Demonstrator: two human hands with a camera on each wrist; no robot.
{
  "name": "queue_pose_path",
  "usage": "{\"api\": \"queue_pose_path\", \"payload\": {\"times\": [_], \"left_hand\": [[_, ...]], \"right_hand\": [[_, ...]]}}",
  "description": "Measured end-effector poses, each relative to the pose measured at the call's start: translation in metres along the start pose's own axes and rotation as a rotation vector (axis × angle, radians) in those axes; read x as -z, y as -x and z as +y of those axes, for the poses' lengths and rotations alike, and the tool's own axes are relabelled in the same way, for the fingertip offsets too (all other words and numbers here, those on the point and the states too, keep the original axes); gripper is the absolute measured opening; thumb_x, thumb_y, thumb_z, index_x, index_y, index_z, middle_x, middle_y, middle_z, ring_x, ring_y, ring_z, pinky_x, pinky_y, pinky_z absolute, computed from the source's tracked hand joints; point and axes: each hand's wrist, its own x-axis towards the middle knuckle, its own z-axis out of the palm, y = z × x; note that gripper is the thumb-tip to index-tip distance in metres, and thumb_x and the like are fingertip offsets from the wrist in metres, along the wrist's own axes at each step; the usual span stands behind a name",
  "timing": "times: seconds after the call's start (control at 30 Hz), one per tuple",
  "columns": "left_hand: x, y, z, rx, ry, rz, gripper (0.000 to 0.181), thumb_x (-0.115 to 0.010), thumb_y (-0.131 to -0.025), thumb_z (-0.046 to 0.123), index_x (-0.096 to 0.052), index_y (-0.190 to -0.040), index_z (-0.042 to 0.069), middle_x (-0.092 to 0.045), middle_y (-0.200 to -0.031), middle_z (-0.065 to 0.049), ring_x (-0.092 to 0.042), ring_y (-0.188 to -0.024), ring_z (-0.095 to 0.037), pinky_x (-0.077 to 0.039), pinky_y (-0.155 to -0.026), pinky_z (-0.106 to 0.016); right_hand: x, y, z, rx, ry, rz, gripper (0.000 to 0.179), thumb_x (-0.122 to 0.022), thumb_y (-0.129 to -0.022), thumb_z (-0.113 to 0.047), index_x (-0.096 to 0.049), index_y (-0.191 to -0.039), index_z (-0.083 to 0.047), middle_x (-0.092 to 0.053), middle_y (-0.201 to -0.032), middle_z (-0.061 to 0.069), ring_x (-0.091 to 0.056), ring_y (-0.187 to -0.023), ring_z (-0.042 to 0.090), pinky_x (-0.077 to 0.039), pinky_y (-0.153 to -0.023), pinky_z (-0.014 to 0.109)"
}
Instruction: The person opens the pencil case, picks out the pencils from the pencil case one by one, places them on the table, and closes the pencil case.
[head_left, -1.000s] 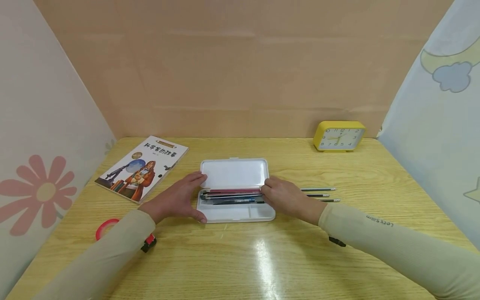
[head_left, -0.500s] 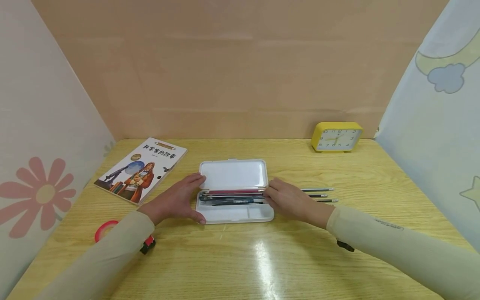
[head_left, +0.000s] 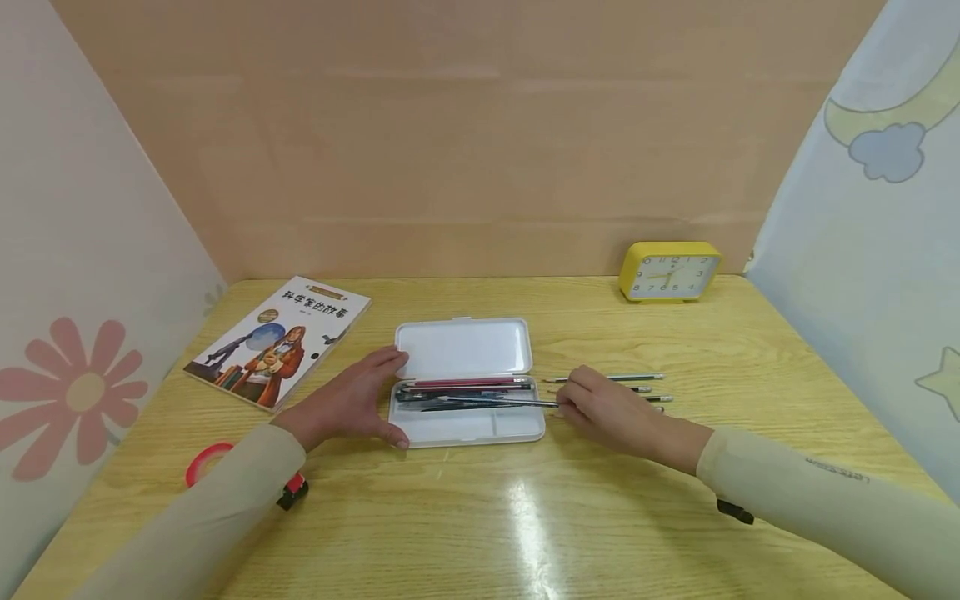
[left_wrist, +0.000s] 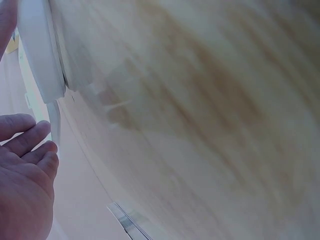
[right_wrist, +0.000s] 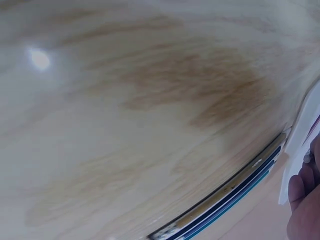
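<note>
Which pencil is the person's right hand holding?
The pencil crossing the right rim of the open white case, one end over its inside, the other toward the right hand; no other visibly crosses that rim.

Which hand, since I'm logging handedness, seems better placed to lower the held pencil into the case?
Right hand, likely: it pinches the pencil, which reaches over the case; the left hand is at the case's left end.

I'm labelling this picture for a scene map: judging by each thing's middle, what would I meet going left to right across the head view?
Pink wall flower → book → left hand → white pencil case → right hand → yellow clock → blue wall cloud.
</note>
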Motion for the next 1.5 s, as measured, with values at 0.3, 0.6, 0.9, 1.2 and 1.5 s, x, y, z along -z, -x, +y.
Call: {"api": "queue_pose_path", "payload": {"times": [0.3,0.6,0.9,1.2,1.5], "left_hand": [[0.001,0.003,0.0,-0.004,0.0,-0.002,0.122,-0.079,-0.054,0.066,-0.033,-0.146,0.0,-0.026,-0.151,-0.018,-0.023,-0.137,-0.036,-0.027,-0.106,-0.052],[0.002,0.003,-0.001,-0.007,-0.008,-0.001,0.122,-0.079,-0.055,0.066,-0.032,-0.146,0.0,-0.026,-0.151,-0.018,-0.023,-0.137,-0.035,-0.026,-0.106,-0.052],[0.002,0.004,-0.002,-0.01,-0.002,0.003,0.122,-0.078,-0.054,0.067,-0.033,-0.145,0.0,-0.026,-0.15,-0.019,-0.023,-0.137,-0.036,-0.027,-0.106,-0.052],[0.002,0.003,0.0,-0.003,-0.004,0.004,0.122,-0.079,-0.054,0.067,-0.033,-0.145,0.0,-0.027,-0.15,-0.019,-0.024,-0.137,-0.037,-0.027,-0.105,-0.053],[0.001,0.002,0.0,-0.003,-0.001,0.001,0.122,-0.079,-0.054,0.066,-0.033,-0.145,0.0,-0.027,-0.15,-0.019,-0.024,-0.136,-0.037,-0.028,-0.105,-0.053]], "right_hand": [[0.014,0.032,0.01,-0.009,-0.019,0.031,0.03,-0.041,-0.102,-0.027,-0.062,-0.087,-0.009,-0.048,-0.085,-0.006,-0.045,-0.071,0.004,-0.044,-0.057,0.016],[0.026,0.06,0.019,0.008,-0.013,0.085,0.039,-0.034,-0.103,-0.031,-0.063,-0.088,-0.009,-0.052,-0.087,-0.006,-0.049,-0.076,0.007,-0.043,-0.062,0.017],[0.034,0.086,0.026,-0.033,-0.025,0.074,0.036,-0.037,-0.103,-0.031,-0.064,-0.091,-0.009,-0.052,-0.09,-0.007,-0.048,-0.078,0.006,-0.04,-0.064,0.014],[0.034,0.105,0.034,-0.056,-0.015,0.081,0.032,-0.04,-0.103,-0.029,-0.063,-0.091,-0.011,-0.053,-0.092,-0.007,-0.048,-0.079,0.006,-0.04,-0.065,0.015],[0.038,0.121,0.041,-0.103,0.011,0.069,0.04,-0.034,-0.104,-0.033,-0.064,-0.092,-0.01,-0.053,-0.093,-0.007,-0.048,-0.082,0.003,-0.041,-0.069,0.013]]}}
